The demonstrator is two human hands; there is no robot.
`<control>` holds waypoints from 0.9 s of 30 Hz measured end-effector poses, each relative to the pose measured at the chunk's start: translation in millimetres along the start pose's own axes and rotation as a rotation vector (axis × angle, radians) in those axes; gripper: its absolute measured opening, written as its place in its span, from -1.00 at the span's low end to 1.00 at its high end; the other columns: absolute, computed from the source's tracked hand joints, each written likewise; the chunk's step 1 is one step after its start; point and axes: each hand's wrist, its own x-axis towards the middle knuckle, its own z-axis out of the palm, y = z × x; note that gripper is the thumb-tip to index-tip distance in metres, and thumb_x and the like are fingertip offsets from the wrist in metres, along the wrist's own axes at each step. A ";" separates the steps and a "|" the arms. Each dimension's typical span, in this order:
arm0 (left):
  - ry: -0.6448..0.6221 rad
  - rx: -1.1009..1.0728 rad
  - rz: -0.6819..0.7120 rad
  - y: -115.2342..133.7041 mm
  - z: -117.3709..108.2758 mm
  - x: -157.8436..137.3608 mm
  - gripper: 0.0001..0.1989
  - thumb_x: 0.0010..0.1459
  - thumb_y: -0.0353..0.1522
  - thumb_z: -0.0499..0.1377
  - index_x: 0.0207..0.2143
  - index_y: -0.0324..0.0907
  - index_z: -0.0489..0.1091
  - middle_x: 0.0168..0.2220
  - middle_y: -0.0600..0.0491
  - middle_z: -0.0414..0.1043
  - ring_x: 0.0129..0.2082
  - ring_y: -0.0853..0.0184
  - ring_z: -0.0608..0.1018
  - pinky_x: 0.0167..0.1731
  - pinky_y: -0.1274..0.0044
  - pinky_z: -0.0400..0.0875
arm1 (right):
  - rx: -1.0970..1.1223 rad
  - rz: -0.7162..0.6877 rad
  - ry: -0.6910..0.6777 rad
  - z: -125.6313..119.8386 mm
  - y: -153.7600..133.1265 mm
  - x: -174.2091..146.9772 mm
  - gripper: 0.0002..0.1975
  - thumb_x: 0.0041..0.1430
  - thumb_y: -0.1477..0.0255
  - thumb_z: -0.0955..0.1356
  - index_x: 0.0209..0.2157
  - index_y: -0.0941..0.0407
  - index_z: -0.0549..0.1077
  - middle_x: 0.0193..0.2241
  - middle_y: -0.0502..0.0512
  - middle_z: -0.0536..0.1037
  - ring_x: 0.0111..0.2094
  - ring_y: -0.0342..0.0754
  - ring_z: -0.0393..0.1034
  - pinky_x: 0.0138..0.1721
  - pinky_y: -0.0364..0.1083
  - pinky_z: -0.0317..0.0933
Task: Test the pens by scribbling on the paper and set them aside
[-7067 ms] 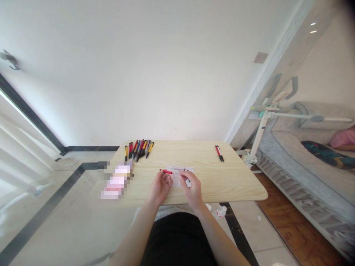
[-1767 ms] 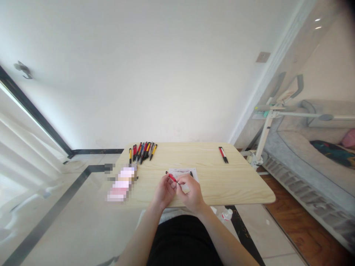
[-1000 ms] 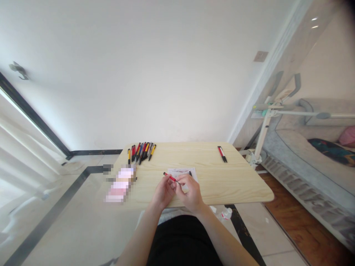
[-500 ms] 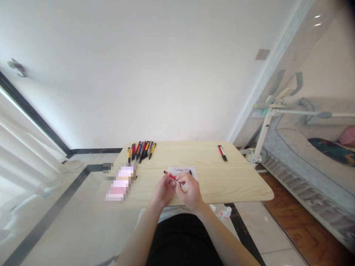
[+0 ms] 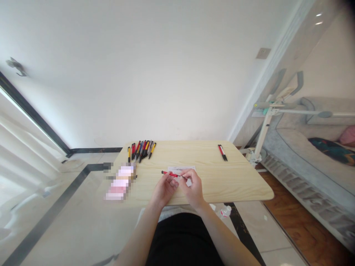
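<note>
My left hand pinches a red pen barrel with a black end pointing left, held above the table's near edge. Close beside it, my right hand is closed in a pinch on a thin dark pen part at the barrel's right end. Whether that part is inside the barrel or just apart from it I cannot tell. Beneath both hands lies a printed sheet of paper, mostly covered by the fingers.
On the light wood table, a pile of pens in several colours lies at the back left. Two pens lie at the back right. A blurred-out pinkish item is by the left edge. A plastic bottle stands below the near edge.
My right hand has shifted slightly right, and a gap with the thin dark part now shows between the fingers. The red pen barrel has turned closer to level.
</note>
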 end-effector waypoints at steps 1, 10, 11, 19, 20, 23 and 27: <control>-0.006 0.000 0.000 -0.1 -0.3 0.2 -0.93 0.04 -0.43 0.12 -0.37 -0.23 0.36 -0.53 0.09 0.45 -0.59 0.48 0.43 -0.45 0.57 0.34 | 0.027 0.016 0.007 0.6 0.5 -0.7 -0.86 -0.09 0.61 0.27 -0.47 0.09 0.24 -0.43 0.03 0.39 -0.37 -0.09 0.31 -0.38 -0.11 0.21; -0.052 0.065 -0.036 -0.5 1.4 -0.8 -0.91 0.05 -0.40 0.12 -0.36 -0.24 0.36 -0.53 0.09 0.44 -0.57 0.49 0.43 -0.42 0.57 0.33 | 0.203 0.184 0.045 2.5 6.5 -3.4 -0.92 -0.05 0.54 0.28 -0.47 0.10 0.25 -0.43 0.01 0.38 -0.37 -0.11 0.31 -0.37 -0.13 0.23; -0.052 0.072 -0.040 -0.6 1.7 -1.2 -0.91 0.05 -0.40 0.12 -0.36 -0.24 0.36 -0.53 0.10 0.43 -0.58 0.49 0.43 -0.42 0.57 0.33 | 0.218 0.203 0.049 2.1 7.5 -3.0 -0.93 -0.05 0.53 0.28 -0.47 0.10 0.25 -0.43 0.01 0.38 -0.38 -0.11 0.31 -0.38 -0.14 0.23; -0.047 0.133 -0.073 0.0 4.3 -4.5 -0.89 0.06 -0.40 0.12 -0.35 -0.26 0.37 -0.53 0.08 0.43 -0.57 0.48 0.44 -0.40 0.56 0.32 | 0.215 0.246 0.030 -0.2 15.3 -3.8 -0.96 -0.04 0.49 0.28 -0.45 0.12 0.29 -0.49 -0.01 0.36 -0.47 -0.15 0.29 -0.44 -0.16 0.25; -0.050 0.132 -0.076 -0.1 4.8 -5.0 -0.89 0.06 -0.39 0.12 -0.35 -0.26 0.37 -0.53 0.08 0.43 -0.57 0.48 0.44 -0.40 0.56 0.32 | 0.210 0.245 0.025 -0.3 16.1 -4.4 -0.96 -0.04 0.48 0.28 -0.45 0.12 0.30 -0.49 -0.01 0.36 -0.47 -0.15 0.30 -0.45 -0.16 0.25; -0.064 0.116 -0.092 -1.3 6.2 -7.3 -0.89 0.06 -0.38 0.12 -0.37 -0.25 0.36 -0.57 0.11 0.39 -0.57 0.48 0.44 -0.39 0.56 0.32 | 0.196 0.250 0.028 0.2 17.0 -6.5 -0.96 -0.04 0.48 0.29 -0.45 0.12 0.31 -0.49 -0.01 0.37 -0.47 -0.14 0.31 -0.44 -0.15 0.26; -0.079 0.130 -0.087 -4.1 6.6 -9.6 -0.89 0.07 -0.35 0.12 -0.42 -0.24 0.35 -0.57 0.11 0.39 -0.56 0.48 0.45 -0.41 0.58 0.31 | 0.242 0.270 0.006 2.2 13.8 -9.3 -0.97 -0.03 0.49 0.28 -0.46 0.11 0.30 -0.51 -0.02 0.36 -0.50 -0.15 0.31 -0.49 -0.16 0.26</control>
